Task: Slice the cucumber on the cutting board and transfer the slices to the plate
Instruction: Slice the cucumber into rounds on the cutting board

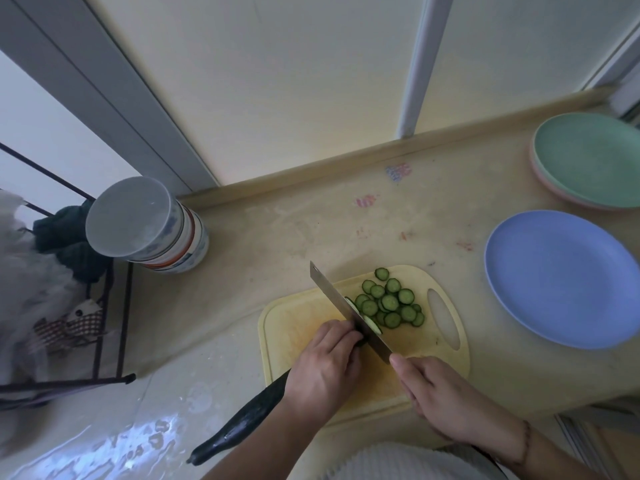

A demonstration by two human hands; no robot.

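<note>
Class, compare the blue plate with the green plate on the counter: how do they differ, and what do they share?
The blue plate lies alone, nearer the cutting board; the green plate lies farther back, by the counter's raised back edge. The green plate is stacked on a pink plate; the blue plate rests directly on the counter. Both are round, and neither holds any slices.

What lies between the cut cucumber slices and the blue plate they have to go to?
Nothing visible blocks the way. The slices lie on the right part of the cutting board, and the blue plate sits empty on the counter to the board's right. Only the board's handle slot and bare counter lie between them.
</note>
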